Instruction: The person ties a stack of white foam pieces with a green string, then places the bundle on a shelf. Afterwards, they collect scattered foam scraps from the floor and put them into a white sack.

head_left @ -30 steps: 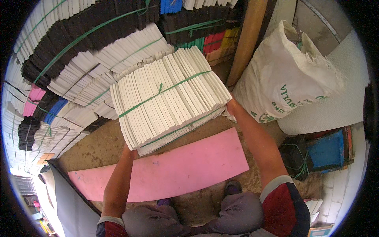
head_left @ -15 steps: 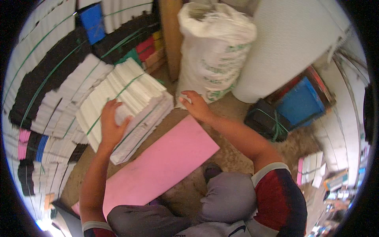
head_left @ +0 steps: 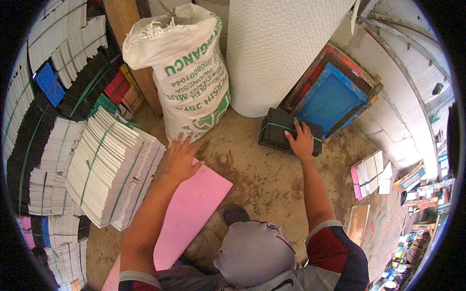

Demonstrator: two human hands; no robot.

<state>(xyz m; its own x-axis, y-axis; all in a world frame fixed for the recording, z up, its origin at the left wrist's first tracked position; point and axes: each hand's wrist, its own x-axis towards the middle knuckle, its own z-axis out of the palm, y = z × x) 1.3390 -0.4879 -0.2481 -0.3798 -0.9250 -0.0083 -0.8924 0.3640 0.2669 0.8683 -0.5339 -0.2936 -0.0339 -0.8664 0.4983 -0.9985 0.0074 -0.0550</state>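
My right hand (head_left: 302,141) rests on a bundle of black sheets (head_left: 275,127) tied with green string, its fingers spread over the top near the string. Fingers apart and holding nothing, my left hand (head_left: 180,160) is above the far end of a long pink sheet (head_left: 194,206) on the floor. Beside that hand stands a tied stack of white sheets (head_left: 99,165), leaning slightly. Just beyond my left fingers is the base of a white woven sack (head_left: 194,82) with green print.
Tied black, white and coloured sheets (head_left: 48,136) line the left wall. A large white textured roll (head_left: 272,53) stands behind the black bundle. Blue-screened wooden frames (head_left: 335,97) lean on the right. A small pink-and-white stack (head_left: 370,175) sits further right on the dirt floor.
My view has turned right. My right hand has moved right and come down onto the black bundle. My left hand has left the white stack and shifted right, towards the sack.
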